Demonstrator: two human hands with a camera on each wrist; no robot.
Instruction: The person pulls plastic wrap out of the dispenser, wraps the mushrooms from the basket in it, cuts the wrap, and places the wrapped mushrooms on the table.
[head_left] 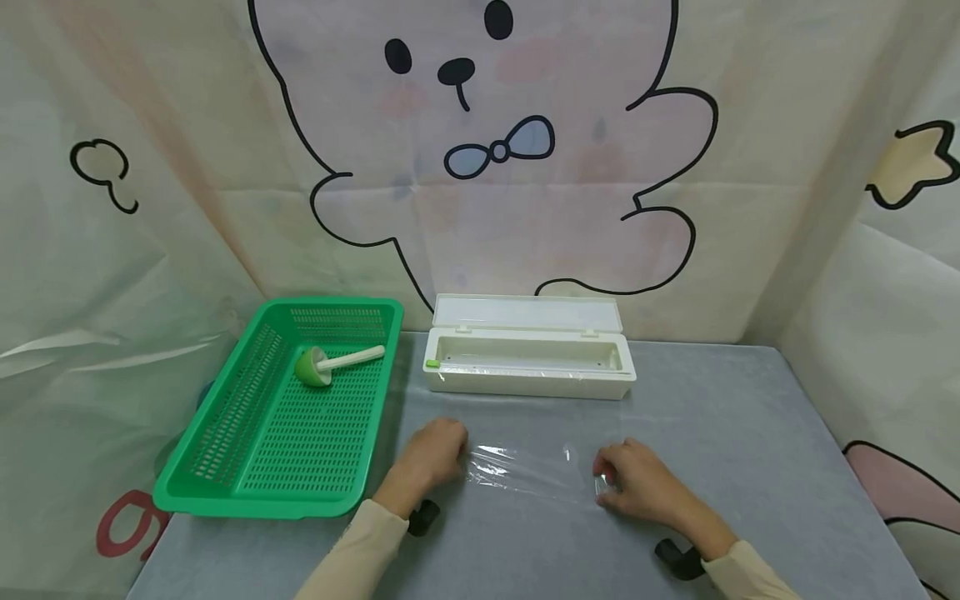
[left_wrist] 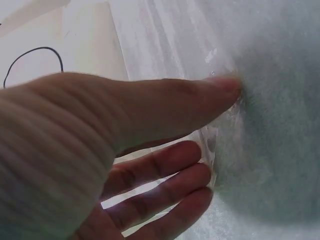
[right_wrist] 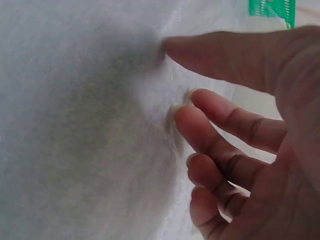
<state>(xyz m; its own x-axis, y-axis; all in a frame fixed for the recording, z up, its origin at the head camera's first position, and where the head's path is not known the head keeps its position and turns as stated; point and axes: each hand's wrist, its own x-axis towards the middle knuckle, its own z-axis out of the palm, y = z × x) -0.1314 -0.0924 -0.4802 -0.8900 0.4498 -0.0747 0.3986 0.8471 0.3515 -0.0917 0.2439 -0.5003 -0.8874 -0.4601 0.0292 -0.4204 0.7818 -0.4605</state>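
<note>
A sheet of clear plastic wrap (head_left: 517, 468) stretches low over the grey table between both hands, with shiny wrinkles near its left end. My left hand (head_left: 437, 454) pinches that left end; in the left wrist view the film (left_wrist: 212, 57) bunches at the thumb tip, and the index finger is hidden behind the thumb. At the right end, my right hand (head_left: 637, 483) holds the film's edge, a glossy fold showing between thumb and fingers. In the right wrist view the thumb (right_wrist: 215, 52) stands apart from the curled fingers (right_wrist: 200, 127).
Behind the film stands a white wrap dispenser box (head_left: 525, 385), its lid (head_left: 528, 313) raised and a small green piece (head_left: 432, 363) at its left. A green basket (head_left: 258, 505) on the left holds a green-headed brush-like tool (head_left: 348, 360) with a white handle. Printed cloth surrounds the table (head_left: 720, 417).
</note>
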